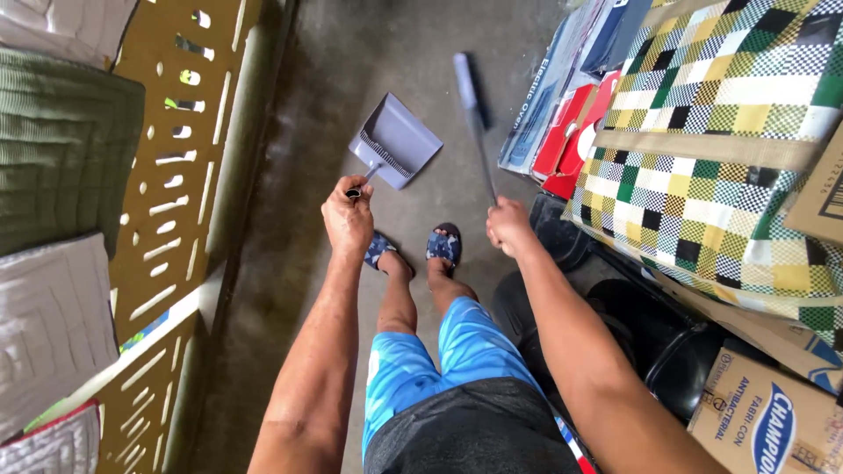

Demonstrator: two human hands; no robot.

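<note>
In the head view, both bare arms are reaching straight down and forward over a rough grey concrete floor (290,175). The left hand (348,219) is curling into a closed fist around the thin upright handle of a grey plastic dustpan (397,139), knuckles turned upward and the handle's end poking out just above the thumb; the pan's flat, scoop-shaped tray is resting low near the floor ahead of the hand, with a ribbed comb edge where the tray meets the handle. The right hand (508,226) is wrapping tightly around a slim grey broom stick (479,132), fingers closed on it, and the stick is slanting away from the hand toward the upper middle, ending in a darker blurred part. Between the two hands, the feet are standing in patterned blue slippers (444,245), below blue printed shorts (439,360). To the left, an ochre cut-out railing (180,175) is carrying quilted green and grey mats (61,149). To the right, a glossy woven bag in yellow, green and white checks (729,132) is sitting on cardboard boxes (773,412), with a black plastic bucket (667,342) just beside the right forearm.
</note>
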